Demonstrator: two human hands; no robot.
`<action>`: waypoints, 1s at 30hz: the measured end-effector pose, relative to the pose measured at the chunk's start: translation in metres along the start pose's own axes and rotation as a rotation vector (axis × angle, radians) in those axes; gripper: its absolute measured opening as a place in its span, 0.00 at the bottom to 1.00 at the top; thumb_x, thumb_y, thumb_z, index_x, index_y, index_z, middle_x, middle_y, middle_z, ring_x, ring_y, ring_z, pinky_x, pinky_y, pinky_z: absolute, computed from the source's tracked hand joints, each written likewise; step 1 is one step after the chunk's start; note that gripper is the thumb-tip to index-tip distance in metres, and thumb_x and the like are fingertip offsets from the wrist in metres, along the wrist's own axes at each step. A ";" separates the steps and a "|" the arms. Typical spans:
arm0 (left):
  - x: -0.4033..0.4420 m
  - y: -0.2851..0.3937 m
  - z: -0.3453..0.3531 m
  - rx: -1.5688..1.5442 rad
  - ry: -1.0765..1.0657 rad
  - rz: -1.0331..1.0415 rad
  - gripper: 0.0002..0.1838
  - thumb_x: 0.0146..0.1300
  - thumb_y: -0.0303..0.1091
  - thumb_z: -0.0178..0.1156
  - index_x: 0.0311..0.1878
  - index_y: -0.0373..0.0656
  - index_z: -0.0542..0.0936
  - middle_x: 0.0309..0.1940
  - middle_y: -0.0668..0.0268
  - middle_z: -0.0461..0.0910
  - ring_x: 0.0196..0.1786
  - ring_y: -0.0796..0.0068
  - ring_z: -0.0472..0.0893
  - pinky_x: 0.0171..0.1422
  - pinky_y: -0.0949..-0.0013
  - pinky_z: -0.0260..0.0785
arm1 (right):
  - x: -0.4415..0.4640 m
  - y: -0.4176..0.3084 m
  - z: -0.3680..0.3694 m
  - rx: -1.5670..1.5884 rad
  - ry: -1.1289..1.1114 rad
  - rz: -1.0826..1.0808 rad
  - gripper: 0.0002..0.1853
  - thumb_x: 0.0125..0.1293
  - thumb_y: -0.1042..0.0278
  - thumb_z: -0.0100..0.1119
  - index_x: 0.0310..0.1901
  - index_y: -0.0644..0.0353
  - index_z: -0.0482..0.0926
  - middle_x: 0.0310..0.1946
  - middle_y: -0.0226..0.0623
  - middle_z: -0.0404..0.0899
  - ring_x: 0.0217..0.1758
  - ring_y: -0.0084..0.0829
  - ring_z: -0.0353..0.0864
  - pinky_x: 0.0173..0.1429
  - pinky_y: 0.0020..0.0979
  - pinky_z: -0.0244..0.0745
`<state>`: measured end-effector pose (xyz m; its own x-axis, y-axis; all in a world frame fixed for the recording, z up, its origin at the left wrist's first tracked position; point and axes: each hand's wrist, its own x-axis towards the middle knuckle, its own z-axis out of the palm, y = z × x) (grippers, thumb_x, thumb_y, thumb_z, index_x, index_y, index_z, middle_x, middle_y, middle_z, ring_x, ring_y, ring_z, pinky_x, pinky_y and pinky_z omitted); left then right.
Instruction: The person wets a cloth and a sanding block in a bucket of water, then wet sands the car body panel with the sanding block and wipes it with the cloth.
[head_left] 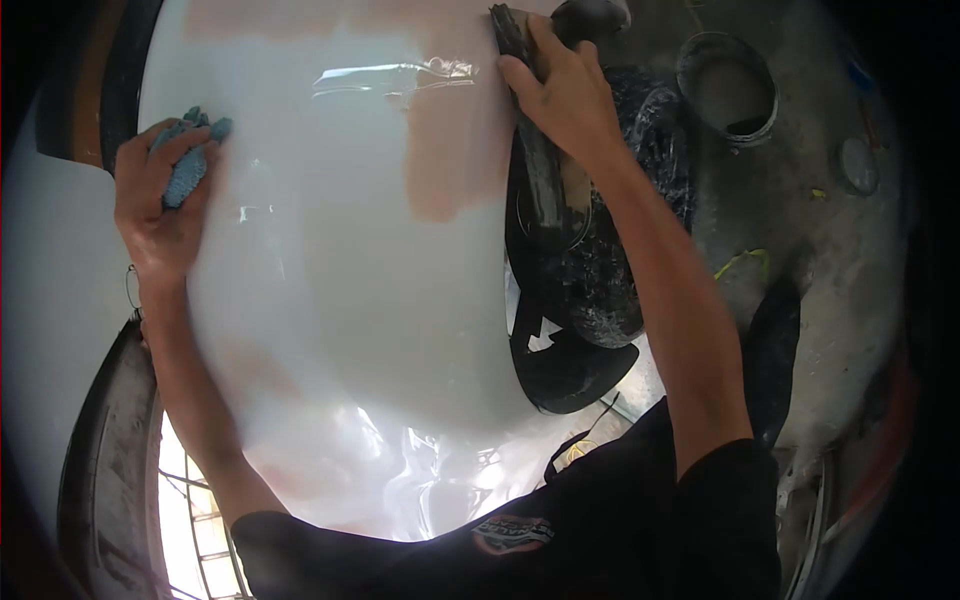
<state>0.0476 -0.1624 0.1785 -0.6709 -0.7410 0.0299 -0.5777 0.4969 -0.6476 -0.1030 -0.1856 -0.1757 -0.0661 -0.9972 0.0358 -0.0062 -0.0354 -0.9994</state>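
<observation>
A crumpled blue cloth [183,178] is in my left hand [160,200], with the fingers wrapped around it, at the left side of a glossy pale grey panel [340,200]. The panel has several dull pinkish patches. My right hand [570,95] is at the panel's upper right edge, thumb and fingers closed around a long dark strip [540,170] that runs down along this edge. The palm side of my right hand is hidden.
Right of the panel lies a dark, dusty, scuffed piece [660,150]. A round open container [683,75] stands on the grey floor [790,200], with a round lid-like disc [858,165] farther right. Below the strip is a black curved part [575,375]. A dark-edged panel [110,430] stands lower left.
</observation>
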 end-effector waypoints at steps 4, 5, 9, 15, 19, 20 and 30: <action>0.004 0.001 0.000 -0.010 0.006 0.008 0.15 0.55 0.23 0.78 0.47 0.42 0.91 0.48 0.59 0.87 0.53 0.63 0.83 0.58 0.61 0.77 | -0.084 -0.015 0.008 -0.059 -0.012 -0.140 0.39 0.72 0.49 0.64 0.81 0.51 0.65 0.58 0.73 0.69 0.58 0.70 0.76 0.65 0.54 0.75; 0.003 0.002 0.000 -0.013 0.006 0.006 0.14 0.56 0.23 0.78 0.47 0.42 0.91 0.48 0.59 0.87 0.53 0.63 0.83 0.58 0.61 0.77 | -0.128 -0.017 0.011 -0.074 -0.082 -0.211 0.39 0.71 0.52 0.64 0.81 0.49 0.65 0.60 0.71 0.68 0.59 0.70 0.75 0.65 0.55 0.75; 0.003 0.000 0.003 -0.011 0.002 -0.003 0.14 0.56 0.23 0.78 0.47 0.42 0.91 0.48 0.59 0.87 0.53 0.63 0.83 0.59 0.61 0.76 | -0.126 -0.015 0.012 -0.026 -0.068 -0.211 0.37 0.68 0.51 0.66 0.78 0.45 0.69 0.58 0.73 0.67 0.55 0.68 0.74 0.57 0.56 0.80; 0.002 0.001 0.001 -0.017 -0.004 -0.016 0.15 0.56 0.23 0.78 0.48 0.42 0.91 0.48 0.59 0.87 0.54 0.62 0.83 0.60 0.61 0.76 | -0.020 -0.007 -0.003 0.009 -0.032 0.020 0.35 0.73 0.46 0.61 0.76 0.53 0.70 0.55 0.67 0.70 0.57 0.65 0.78 0.59 0.54 0.79; 0.003 0.002 0.001 0.007 -0.001 0.003 0.15 0.56 0.23 0.78 0.48 0.42 0.91 0.48 0.60 0.87 0.54 0.63 0.83 0.60 0.61 0.76 | -0.144 -0.021 0.007 -0.070 -0.100 -0.230 0.39 0.73 0.46 0.63 0.81 0.52 0.65 0.57 0.71 0.69 0.59 0.69 0.76 0.65 0.55 0.76; 0.003 0.000 0.002 0.002 0.003 0.002 0.15 0.56 0.23 0.78 0.48 0.42 0.91 0.48 0.60 0.86 0.54 0.63 0.83 0.61 0.61 0.76 | -0.152 -0.021 0.006 -0.049 -0.117 -0.238 0.40 0.72 0.46 0.63 0.81 0.52 0.64 0.57 0.72 0.68 0.59 0.70 0.76 0.66 0.55 0.75; 0.003 0.003 0.000 0.029 -0.026 -0.002 0.13 0.61 0.20 0.74 0.49 0.39 0.90 0.51 0.56 0.86 0.56 0.60 0.85 0.62 0.61 0.78 | -0.080 -0.016 0.005 0.002 -0.027 -0.118 0.37 0.70 0.52 0.64 0.79 0.47 0.66 0.56 0.69 0.68 0.54 0.68 0.76 0.56 0.59 0.80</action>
<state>0.0434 -0.1633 0.1770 -0.6572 -0.7536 0.0112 -0.5646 0.4825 -0.6696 -0.0929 -0.1056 -0.1631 -0.0384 -0.9875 0.1531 -0.0107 -0.1528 -0.9882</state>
